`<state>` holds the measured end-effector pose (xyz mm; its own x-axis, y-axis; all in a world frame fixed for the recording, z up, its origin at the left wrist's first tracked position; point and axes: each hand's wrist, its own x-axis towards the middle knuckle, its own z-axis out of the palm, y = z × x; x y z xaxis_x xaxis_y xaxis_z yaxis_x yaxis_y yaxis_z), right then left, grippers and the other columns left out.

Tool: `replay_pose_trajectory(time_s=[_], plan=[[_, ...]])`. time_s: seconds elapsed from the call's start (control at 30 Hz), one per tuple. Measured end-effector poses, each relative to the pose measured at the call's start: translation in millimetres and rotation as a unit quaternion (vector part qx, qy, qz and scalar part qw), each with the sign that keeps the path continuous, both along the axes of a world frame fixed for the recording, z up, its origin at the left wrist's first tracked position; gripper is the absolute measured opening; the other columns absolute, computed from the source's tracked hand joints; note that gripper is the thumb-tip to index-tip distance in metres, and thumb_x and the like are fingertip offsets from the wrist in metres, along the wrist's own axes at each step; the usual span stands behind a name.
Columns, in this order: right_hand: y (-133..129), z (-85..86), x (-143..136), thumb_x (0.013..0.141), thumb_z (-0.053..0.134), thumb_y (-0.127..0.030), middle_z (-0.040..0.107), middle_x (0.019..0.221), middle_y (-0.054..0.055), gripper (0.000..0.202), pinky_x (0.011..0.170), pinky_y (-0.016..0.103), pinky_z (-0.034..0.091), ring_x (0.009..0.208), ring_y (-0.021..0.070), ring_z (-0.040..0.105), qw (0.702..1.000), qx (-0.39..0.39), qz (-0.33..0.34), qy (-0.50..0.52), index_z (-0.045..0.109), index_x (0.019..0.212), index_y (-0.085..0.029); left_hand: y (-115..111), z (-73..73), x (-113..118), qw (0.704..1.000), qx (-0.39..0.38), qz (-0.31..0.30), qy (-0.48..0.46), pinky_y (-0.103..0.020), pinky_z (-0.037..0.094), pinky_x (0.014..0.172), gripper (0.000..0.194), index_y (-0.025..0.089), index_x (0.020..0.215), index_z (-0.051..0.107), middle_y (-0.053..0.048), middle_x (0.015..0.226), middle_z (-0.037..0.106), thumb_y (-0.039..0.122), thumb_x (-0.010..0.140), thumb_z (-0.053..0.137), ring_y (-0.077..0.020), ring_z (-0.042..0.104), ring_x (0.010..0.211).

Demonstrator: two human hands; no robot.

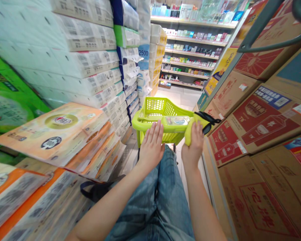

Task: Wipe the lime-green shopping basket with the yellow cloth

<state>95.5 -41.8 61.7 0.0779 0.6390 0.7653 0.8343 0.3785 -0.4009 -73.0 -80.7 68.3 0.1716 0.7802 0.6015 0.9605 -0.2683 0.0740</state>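
Observation:
A lime-green plastic shopping cart [158, 104] with a perforated basket stands just ahead of my knees. My left hand [153, 139] lies on its near handle bar, fingers stretched out and close together. On the cart's right corner, my right hand [194, 142] is closed on a yellow cloth [188, 132], with its fingers curled over the bar. A black object like folded sunglasses [207, 119] sits beside that hand. Between the two hands, a clear panel with a label [177, 120] is set into the bar. Most of the basket's inside is hidden.
Tall stacks of wrapped tissue packs [90, 40] line the left side. Orange tissue packs [57, 127] jut out nearer me. Cardboard cartons [261, 117] wall in the right side. Shelves of small goods [190, 47] stand at the aisle's far end, beyond a tiled floor [177, 95].

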Motion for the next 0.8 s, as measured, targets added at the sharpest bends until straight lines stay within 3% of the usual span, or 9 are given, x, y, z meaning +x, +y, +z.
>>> replay_pose_trajectory(time_s=[0.1, 0.17, 0.27, 0.4, 0.5, 0.6, 0.73, 0.8], plan=[[-21, 4.6, -44, 0.077, 0.039, -0.002, 0.036, 0.162, 0.011, 0.081, 0.124, 0.052, 0.025, 0.155, 0.0215, 0.022, 0.992, -0.029, 0.082, -0.087, 0.031, 0.156, -0.018, 0, 0.3, -2, 1.0, 0.006, -0.002, 0.002, -0.047, 0.023, 0.125, 0.078, 0.005, 0.159, 0.01, -0.016, 0.166, 0.02, 0.021, 0.092, 0.046, -0.0265, 0.011, 0.156], [-28, 6.1, -54, 0.078, 0.04, -0.002, 0.04, 0.161, 0.009, 0.079, 0.125, 0.048, 0.025, 0.154, 0.0191, 0.025, 0.983, -0.035, 0.119, -0.133, 0.033, 0.155, -0.019, -1, 0.8, -4, 1.0, 0.009, -0.002, 0.005, -0.047, 0.022, 0.125, 0.076, 0.005, 0.159, 0.011, -0.016, 0.166, 0.021, 0.019, 0.092, 0.044, -0.0264, 0.012, 0.156], [-23, 5.1, -29, 0.077, 0.041, -0.001, 0.042, 0.159, 0.009, 0.08, 0.125, 0.048, 0.023, 0.152, 0.019, 0.03, 0.982, -0.02, 0.119, -0.142, 0.036, 0.154, -0.022, -1, 1.8, -4, 1.0, 0.001, -0.006, 0.011, -0.045, 0.022, 0.126, 0.075, 0.005, 0.159, 0.012, -0.015, 0.166, 0.02, 0.021, 0.093, 0.043, -0.0254, 0.011, 0.156], [1, 2.4, 30, 0.07, 0.038, 0.0, 0.041, 0.159, 0.01, 0.086, 0.123, 0.055, 0.026, 0.152, 0.023, 0.032, 0.998, -0.015, 0.049, -0.047, 0.038, 0.153, -0.022, -1, 2.3, -3, 1.0, -0.003, -0.006, 0.002, -0.045, 0.022, 0.126, 0.077, 0.006, 0.159, 0.011, -0.014, 0.166, 0.019, 0.023, 0.093, 0.047, -0.025, 0.011, 0.156], [10, 3.7, 43, 0.067, 0.038, 0.0, 0.041, 0.159, 0.01, 0.09, 0.121, 0.058, 0.028, 0.152, 0.0251, 0.031, 1.0, -0.027, 0.002, -0.002, 0.038, 0.153, -0.023, -1, 2.6, -2, 1.0, -0.006, -0.007, -0.003, -0.046, 0.021, 0.126, 0.079, 0.007, 0.16, 0.01, -0.014, 0.167, 0.018, 0.023, 0.092, 0.048, -0.0253, 0.011, 0.156], [2, 6.2, 11, 0.069, 0.038, 0.0, 0.035, 0.162, 0.012, 0.09, 0.122, 0.058, 0.027, 0.154, 0.0251, 0.025, 0.999, -0.032, 0.002, -0.004, 0.031, 0.156, -0.019, -2, 3.1, -2, 1.0, -0.011, -0.003, 0.0, -0.046, 0.022, 0.126, 0.078, 0.006, 0.159, 0.01, -0.014, 0.167, 0.017, 0.023, 0.092, 0.048, -0.0251, 0.009, 0.156], [-22, 6.6, -47, 0.077, 0.038, -0.002, 0.032, 0.164, 0.013, 0.083, 0.123, 0.055, 0.026, 0.156, 0.0229, 0.019, 0.995, -0.035, 0.068, -0.069, 0.025, 0.158, -0.017, -3, 2.6, -3, 1.0, -0.007, -0.004, 0.008, -0.047, 0.022, 0.126, 0.077, 0.004, 0.158, 0.013, -0.016, 0.166, 0.018, 0.021, 0.091, 0.046, -0.0257, 0.01, 0.156], [-27, 6.1, -54, 0.08, 0.038, -0.002, 0.034, 0.163, 0.012, 0.08, 0.124, 0.053, 0.027, 0.155, 0.0213, 0.021, 0.987, -0.038, 0.107, -0.114, 0.027, 0.157, -0.018, -2, 1.7, -3, 1.0, -0.001, -0.004, 0.01, -0.046, 0.022, 0.126, 0.076, 0.004, 0.158, 0.014, -0.016, 0.166, 0.019, 0.02, 0.09, 0.046, -0.0259, 0.011, 0.156]])
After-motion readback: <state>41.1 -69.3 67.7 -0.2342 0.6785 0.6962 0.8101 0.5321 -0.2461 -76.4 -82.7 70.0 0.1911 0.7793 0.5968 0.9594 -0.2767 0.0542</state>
